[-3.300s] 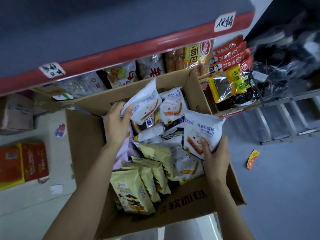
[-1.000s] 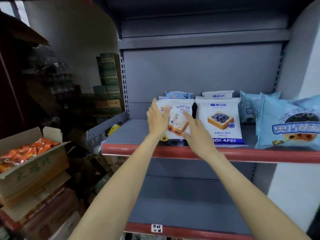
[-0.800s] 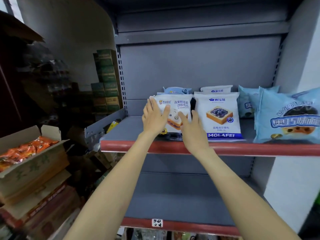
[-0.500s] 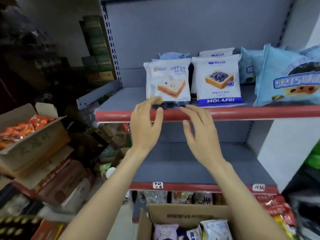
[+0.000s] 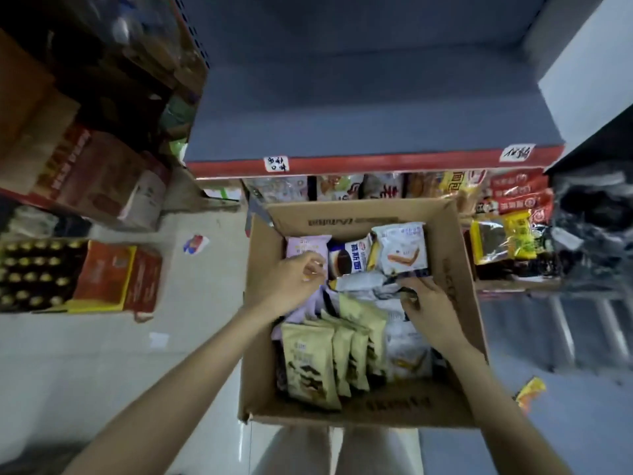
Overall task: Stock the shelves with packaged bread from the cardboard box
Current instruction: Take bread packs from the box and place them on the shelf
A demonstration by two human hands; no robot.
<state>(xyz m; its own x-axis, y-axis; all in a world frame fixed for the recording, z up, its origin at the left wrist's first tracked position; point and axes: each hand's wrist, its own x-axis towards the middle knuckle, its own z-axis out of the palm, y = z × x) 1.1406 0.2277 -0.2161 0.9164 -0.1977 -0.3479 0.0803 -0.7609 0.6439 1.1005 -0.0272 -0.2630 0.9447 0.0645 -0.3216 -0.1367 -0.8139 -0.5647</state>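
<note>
An open cardboard box (image 5: 455, 269) sits on the floor below me, filled with packaged bread. Beige packs (image 5: 311, 365) stand in a row at the near side. At the far side are a white pack (image 5: 400, 248), a pink pack (image 5: 306, 243) and a dark-printed pack (image 5: 349, 260). My left hand (image 5: 294, 282) hovers over the pink pack with loosely curled fingers and holds nothing. My right hand (image 5: 428, 306) reaches into the pile, its fingertips touching the silvery packs just below the white one. Above the box, a grey shelf with a red edge (image 5: 342, 164) lies bare.
The shelf under the red edge holds packaged snacks (image 5: 376, 186). Red and yellow packs (image 5: 507, 234) crowd the right. On the left floor stand stacked cartons (image 5: 85, 173), a crate of bottles (image 5: 30, 269) and an orange carton (image 5: 113, 275). Litter (image 5: 529, 392) lies at right.
The view has dropped from the upper shelf to the box. Both hands left the white bread pack standing on the upper shelf and came down into the box.
</note>
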